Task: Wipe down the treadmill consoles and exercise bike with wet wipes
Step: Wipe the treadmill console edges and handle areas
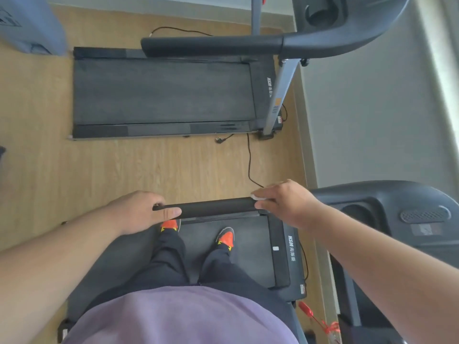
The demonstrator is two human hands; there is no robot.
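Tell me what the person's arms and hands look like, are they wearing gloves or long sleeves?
No gloves and no long sleeves. Both forearms are bare all the way into the picture, and the left hand and right hand are bare too. No watch, ring or bracelet shows. The only clothing close to the arms is a purple top at the bottom of the view.

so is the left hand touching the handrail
Touching. The head view shows the left hand gripping the end of the black handrail, thumb lying along it.
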